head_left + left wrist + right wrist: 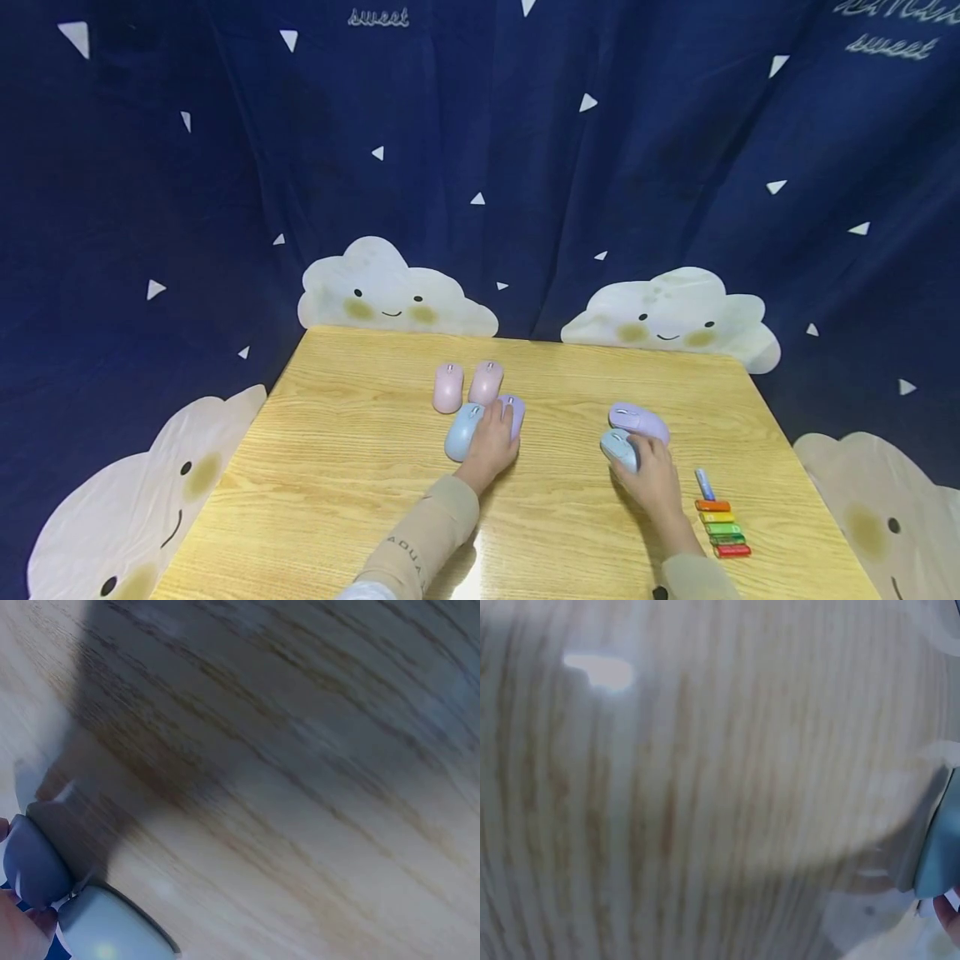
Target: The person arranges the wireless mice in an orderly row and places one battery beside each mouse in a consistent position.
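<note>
With its fingers over a purple mouse (517, 406), my left hand (491, 446) grips it on the table. A light blue mouse (461, 433) lies right beside that hand, on its left. In the left wrist view, fingers show at the edge of the purple mouse (36, 859), and the light blue mouse (116, 926) is next to it. My right hand (654, 475) holds a second light blue mouse (618, 448) by its side and rear. Just beyond it lies another purple mouse (641, 420). The right wrist view shows only part of the held mouse (941, 844) and a fingertip.
Two pink mice (447, 388) stand side by side behind the left hand. Right of the right hand, several colourful batteries lie in a column, from a blue battery (704, 484) to a red battery (732, 551). The wooden table (337, 467) ends at a dark blue curtain (450, 167).
</note>
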Available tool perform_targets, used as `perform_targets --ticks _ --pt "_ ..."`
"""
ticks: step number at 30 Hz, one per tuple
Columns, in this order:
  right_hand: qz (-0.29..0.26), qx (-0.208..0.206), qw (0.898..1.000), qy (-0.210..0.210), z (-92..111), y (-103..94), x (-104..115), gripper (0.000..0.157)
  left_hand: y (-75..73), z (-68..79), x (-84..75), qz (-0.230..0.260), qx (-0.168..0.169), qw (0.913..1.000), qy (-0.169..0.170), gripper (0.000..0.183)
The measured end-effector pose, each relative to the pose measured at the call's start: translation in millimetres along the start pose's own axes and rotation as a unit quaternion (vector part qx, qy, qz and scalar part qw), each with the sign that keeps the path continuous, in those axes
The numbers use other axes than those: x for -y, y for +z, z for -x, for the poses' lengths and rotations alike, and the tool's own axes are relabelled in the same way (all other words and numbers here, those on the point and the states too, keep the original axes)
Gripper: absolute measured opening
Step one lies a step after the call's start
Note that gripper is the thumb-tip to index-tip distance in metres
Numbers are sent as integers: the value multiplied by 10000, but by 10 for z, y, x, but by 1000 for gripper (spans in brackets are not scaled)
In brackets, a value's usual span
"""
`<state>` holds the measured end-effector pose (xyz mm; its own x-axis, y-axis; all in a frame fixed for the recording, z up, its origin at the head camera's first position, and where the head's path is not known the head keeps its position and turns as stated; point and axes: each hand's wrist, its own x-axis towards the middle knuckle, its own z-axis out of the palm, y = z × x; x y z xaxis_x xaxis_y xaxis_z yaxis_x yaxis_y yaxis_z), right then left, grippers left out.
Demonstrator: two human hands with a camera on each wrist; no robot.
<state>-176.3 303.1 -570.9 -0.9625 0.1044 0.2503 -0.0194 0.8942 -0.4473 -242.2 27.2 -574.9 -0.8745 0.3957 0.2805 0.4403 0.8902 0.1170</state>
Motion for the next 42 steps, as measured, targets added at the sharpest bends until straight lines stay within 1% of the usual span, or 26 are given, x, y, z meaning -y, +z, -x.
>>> perform_targets --ticks 2,3,8,14,20,26,30,34,39,42 --pt "-42 -20 10000 -17 12 13 -16 55 6 2 -7 1 16 10000 -17 57" --pt "-61 -5 10000 -6 16 19 -22 55 -42 6 -25 44 143 9999 -78 56" --pt "-146 47 9999 75 34 55 -59 56 -45 7 -29 38 244 9996 -119 56" --pt "-267 -295 9992 -52 21 102 -47 54 -71 22 -37 -58 205 9997 -100 57" --pt "-370 -419 9984 -60 -36 128 92 53 -72 32 -50 -100 241 9996 -105 57" --pt "-511 -604 9969 26 -164 193 295 51 -63 32 -52 -30 166 9998 -135 57" --pt "-480 -665 9964 198 -251 246 425 51 -57 31 -50 35 93 9998 -181 57" --pt "-446 -606 9958 522 -306 289 532 53 -51 27 -51 66 81 9997 -206 56" --pt "-491 -413 9925 1041 -334 340 630 54 -49 24 -54 53 92 9997 -206 56" --pt "-492 -277 9900 1296 -348 374 661 56 -50 30 -56 40 8 9998 -187 56"
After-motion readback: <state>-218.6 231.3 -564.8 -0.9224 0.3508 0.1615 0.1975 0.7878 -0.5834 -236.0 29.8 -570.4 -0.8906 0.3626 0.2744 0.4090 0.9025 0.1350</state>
